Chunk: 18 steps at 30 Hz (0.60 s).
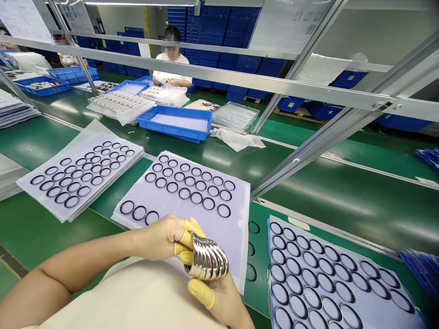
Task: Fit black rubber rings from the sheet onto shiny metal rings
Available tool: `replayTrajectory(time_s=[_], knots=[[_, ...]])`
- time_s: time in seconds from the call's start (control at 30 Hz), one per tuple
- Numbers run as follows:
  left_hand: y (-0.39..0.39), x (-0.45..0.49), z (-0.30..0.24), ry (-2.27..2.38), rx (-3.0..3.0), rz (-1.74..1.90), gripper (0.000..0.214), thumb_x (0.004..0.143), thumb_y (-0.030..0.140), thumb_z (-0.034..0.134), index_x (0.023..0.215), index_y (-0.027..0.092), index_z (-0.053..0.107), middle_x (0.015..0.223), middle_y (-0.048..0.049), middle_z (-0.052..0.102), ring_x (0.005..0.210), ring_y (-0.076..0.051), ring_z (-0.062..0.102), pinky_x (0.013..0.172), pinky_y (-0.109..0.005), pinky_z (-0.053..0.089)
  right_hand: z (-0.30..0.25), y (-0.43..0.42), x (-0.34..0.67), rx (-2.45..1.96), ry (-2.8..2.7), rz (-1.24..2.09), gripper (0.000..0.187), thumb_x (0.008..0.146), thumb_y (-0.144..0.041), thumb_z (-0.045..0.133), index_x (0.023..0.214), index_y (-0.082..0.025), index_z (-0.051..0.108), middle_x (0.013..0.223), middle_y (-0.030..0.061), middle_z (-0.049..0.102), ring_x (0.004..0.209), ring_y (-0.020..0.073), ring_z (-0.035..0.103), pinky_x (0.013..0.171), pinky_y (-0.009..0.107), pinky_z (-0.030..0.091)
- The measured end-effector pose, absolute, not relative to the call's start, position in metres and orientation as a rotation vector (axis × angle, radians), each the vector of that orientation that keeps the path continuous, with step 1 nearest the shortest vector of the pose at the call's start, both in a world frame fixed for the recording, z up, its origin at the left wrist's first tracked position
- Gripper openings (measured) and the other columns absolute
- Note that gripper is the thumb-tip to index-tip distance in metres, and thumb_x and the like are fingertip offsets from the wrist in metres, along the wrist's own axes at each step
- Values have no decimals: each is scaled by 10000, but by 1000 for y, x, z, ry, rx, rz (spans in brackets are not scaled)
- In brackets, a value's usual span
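Pinching a curved stack of silver rings (207, 258) at lower centre, the left hand (161, 240) and right hand (222, 297) both grip it closed through yellow finger cots (188, 230). Beneath them lies a sheet of black rings (178, 183) on the green worktop (343, 205); at upper centre, a blue tray (168, 131) holds a white liner (180, 122).

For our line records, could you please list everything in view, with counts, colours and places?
Ring-filled sheets: three stacks, pale lilac, on the belt.
Conveyor belt: one, green, across the view.
Loose dark rings: three, on the belt.
Blue tray: one, lilac-lined, beyond the sheets.
Co-workers: two, white tops, beyond the belt.
Blue crates: many, stacked behind.
Silver rings: one fanned stack, between both hands.
Left hand: one, yellow-cotted, on the stack.
Right hand: one, yellow-cotted, under the stack.
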State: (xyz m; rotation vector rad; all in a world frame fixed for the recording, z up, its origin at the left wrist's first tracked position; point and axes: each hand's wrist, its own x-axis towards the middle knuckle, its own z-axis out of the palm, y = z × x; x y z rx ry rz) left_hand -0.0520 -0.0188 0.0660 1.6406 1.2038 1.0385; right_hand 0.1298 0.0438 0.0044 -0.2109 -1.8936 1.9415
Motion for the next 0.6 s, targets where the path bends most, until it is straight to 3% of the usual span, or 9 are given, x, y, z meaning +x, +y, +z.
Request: replayTrajectory(time_s=[0.1,0.2,0.4,0.6], knots=[[-18,-52,70,1250,1812,985,244,825,59,516,674,164,677,852,-44,712,830,-138,635,888,-279,450,11,48,130,-133,-1874,2053,336,823,-487,605,1054,-252,672,1067,96,694,1022,272,638,896,420,513],[-16,-52,66,1242,1778,1004,257,841,98,525,634,173,659,768,-20,709,785,-131,624,977,-324,386,16,51,130,-51,-1881,2100,368,831,-502,581,1077,-242,671,991,94,724,985,276,645,900,441,498],[-8,-49,45,1019,1179,1118,173,779,247,670,651,131,691,721,-42,640,714,-136,565,679,-238,474,23,54,132,111,-1900,2110,415,812,-475,595,1193,-310,604,1026,54,725,1080,290,607,1021,509,381],[-4,-45,35,931,841,1099,173,659,277,785,633,126,704,665,-7,624,628,-108,535,651,-233,471,28,55,131,141,-1838,2176,437,796,-467,601,1185,-270,621,1108,83,695,1121,303,596,1004,487,419]])
